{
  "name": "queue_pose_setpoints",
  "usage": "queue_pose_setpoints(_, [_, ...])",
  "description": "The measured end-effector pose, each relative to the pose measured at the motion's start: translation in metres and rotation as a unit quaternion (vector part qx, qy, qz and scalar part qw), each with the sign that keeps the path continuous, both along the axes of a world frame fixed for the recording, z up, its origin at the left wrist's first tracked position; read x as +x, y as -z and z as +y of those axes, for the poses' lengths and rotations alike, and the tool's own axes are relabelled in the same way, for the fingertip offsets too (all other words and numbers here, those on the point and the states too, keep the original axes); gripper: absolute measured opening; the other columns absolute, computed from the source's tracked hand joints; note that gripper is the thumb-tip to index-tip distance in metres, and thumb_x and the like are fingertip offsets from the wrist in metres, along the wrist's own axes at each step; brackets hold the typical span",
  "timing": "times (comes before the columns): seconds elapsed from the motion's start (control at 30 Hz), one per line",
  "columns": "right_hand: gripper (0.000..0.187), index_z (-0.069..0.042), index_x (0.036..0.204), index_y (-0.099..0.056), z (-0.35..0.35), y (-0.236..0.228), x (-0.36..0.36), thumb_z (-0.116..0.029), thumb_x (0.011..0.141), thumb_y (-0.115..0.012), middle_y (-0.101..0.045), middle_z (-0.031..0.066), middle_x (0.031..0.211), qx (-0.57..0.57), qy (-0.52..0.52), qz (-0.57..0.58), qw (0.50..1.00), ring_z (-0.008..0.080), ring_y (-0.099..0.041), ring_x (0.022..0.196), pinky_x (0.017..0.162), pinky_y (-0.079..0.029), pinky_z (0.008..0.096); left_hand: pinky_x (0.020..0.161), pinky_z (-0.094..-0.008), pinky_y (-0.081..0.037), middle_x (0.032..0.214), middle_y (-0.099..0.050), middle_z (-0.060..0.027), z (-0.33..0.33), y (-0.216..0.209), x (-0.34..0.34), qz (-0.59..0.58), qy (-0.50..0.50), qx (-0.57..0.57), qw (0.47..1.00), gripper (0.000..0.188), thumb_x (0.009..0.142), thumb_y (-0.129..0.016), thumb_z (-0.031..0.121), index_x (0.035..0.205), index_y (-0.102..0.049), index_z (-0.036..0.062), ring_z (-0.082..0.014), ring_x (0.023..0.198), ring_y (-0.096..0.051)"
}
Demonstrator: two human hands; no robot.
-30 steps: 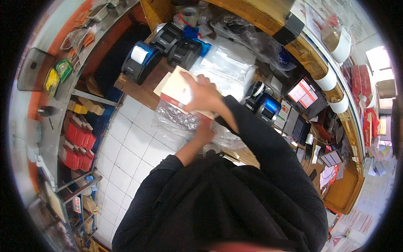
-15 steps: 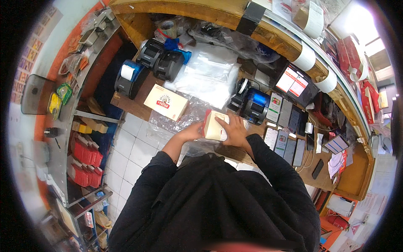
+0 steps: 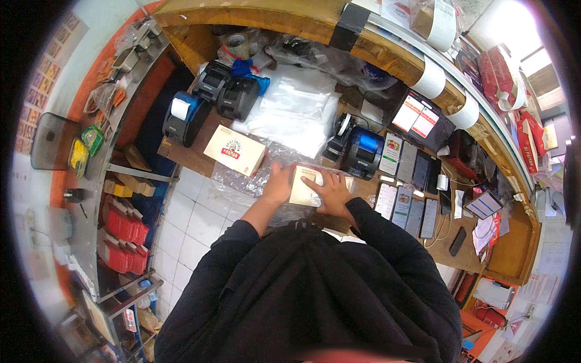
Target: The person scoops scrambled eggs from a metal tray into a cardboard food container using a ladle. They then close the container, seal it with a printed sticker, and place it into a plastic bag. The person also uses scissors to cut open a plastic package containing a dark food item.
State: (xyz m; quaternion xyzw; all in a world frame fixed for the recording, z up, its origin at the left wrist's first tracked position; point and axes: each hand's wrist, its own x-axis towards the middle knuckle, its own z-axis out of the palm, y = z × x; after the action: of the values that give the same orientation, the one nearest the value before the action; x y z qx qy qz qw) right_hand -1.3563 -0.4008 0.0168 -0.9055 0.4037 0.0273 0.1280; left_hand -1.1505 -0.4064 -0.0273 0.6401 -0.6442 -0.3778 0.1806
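In front of my body a cream cardboard box (image 3: 301, 192) with a red side edge rests on clear plastic near the front of the counter. My right hand (image 3: 334, 192) grips it from the right, fingers and thumb over its top. Against its left side presses my left hand (image 3: 278, 186), its far fingers partly hidden. Left of my hands lies a second cream box (image 3: 233, 151) with a printed emblem, which neither hand touches. Clear plastic wrap (image 3: 227, 189) spreads under and around both boxes.
Black receipt printers (image 3: 183, 121) stand at the far left, another printer (image 3: 363, 154) right of my hands. A stack of clear plastic bags (image 3: 290, 109) lies behind the boxes. Several phones (image 3: 402, 206) and a tablet (image 3: 423, 120) fill the right side. Red folded cartons (image 3: 126, 222) sit on the left shelf.
My left hand has shifted up along the box's left side, its fingers now pointing away from me. The box and my right hand have moved slightly left in view, which has itself shifted.
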Motion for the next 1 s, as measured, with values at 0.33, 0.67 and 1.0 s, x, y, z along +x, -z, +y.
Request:
queue_pose_setpoints(0.33, [0.103,-0.033,0.141,-0.029,0.006,0.008,0.002,-0.033,0.052,-0.082,-0.038,0.0207,0.129,0.048,-0.019,-0.013,0.999,0.0371,-0.039,0.119,0.097,-0.029,0.053,0.091,-0.039,-0.043,0.108,-0.056,-0.0232,-0.017,0.036,0.007,0.004,0.038,-0.066,0.997,0.031,0.082,-0.052,0.006,0.113,-0.058,0.0054,-0.0383,0.105,-0.053])
queue_pose_setpoints(0.67, [0.101,-0.028,0.142,-0.028,-0.012,-0.006,0.002,-0.036,0.056,-0.08,-0.031,0.0249,0.136,0.107,-0.004,0.037,0.994,0.0401,-0.029,0.129,0.104,-0.021,0.0568,0.067,-0.034,-0.048,0.087,-0.062,-0.0128,0.017,-0.045,-0.007,0.185,-0.061,-0.17,0.966,0.016,0.085,-0.057,0.011,0.098,-0.06,0.0019,-0.0254,0.076,-0.06])
queue_pose_setpoints(1.0, [0.067,-0.016,0.134,-0.041,0.011,-0.02,-0.062,-0.037,0.076,-0.067,-0.049,0.0214,0.125,0.115,0.065,0.096,0.987,0.0365,-0.051,0.112,0.097,-0.039,0.0454,0.046,-0.0242,-0.037,0.066,-0.052,-0.0009,0.006,-0.099,0.004,0.422,-0.152,0.141,0.883,0.017,0.089,-0.056,0.014,0.099,-0.051,0.0019,-0.0082,0.05,-0.046])
